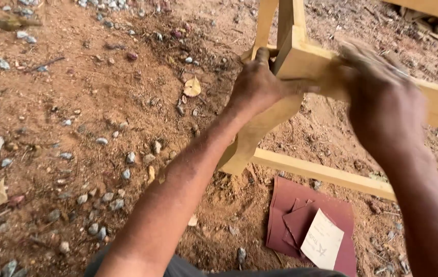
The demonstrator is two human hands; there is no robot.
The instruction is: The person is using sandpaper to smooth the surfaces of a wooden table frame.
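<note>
I saw L hand gripping wooden frame at its joint; R hand blurred on the rail, grasp unclear; sandpaper sheets on dirt.

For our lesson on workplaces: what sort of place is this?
Probably an outdoor woodworking spot: bare dirt ground strewn with pebbles, an unfinished wooden frame gripped by the left hand, and sandpaper sheets lying on the soil.

the wooden frame stands far right on the ground; sandpaper sheets lie near it, under its lower rail.
</note>
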